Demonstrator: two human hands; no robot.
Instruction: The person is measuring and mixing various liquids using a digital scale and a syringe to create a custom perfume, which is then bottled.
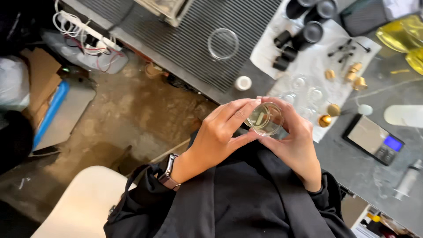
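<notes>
Small clear glass jar point(265, 118) sits between both hands, mouth toward the camera, pale yellowish liquid and a small pale strip visible inside. Left hand point(220, 136) grasps it: fingers point(238, 110) curl across the jar's upper left rim, thumb pressed to its lower edge. Right hand point(297, 141) cups the jar from the other side, fingers wrapped behind and under the glass, tips reaching the top rim. Both grips closed on the jar; jar held above a black-clad lap, clear of the bench. A watch point(168, 172) is on the left wrist. Just beyond the fingertips, a white cloth point(317, 61) lies on the bench, carrying several small clear jars point(304, 88), black caps point(304, 33) and gold caps point(354, 75). Farther out past the left fingers, an empty glass dish point(223, 43) rests on a ribbed grey panel, with a small white cap point(243, 83) near its edge. To the right of the right hand, well apart, a pocket scale point(374, 140) and a syringe point(407, 180) lie on the grey bench top.
</notes>
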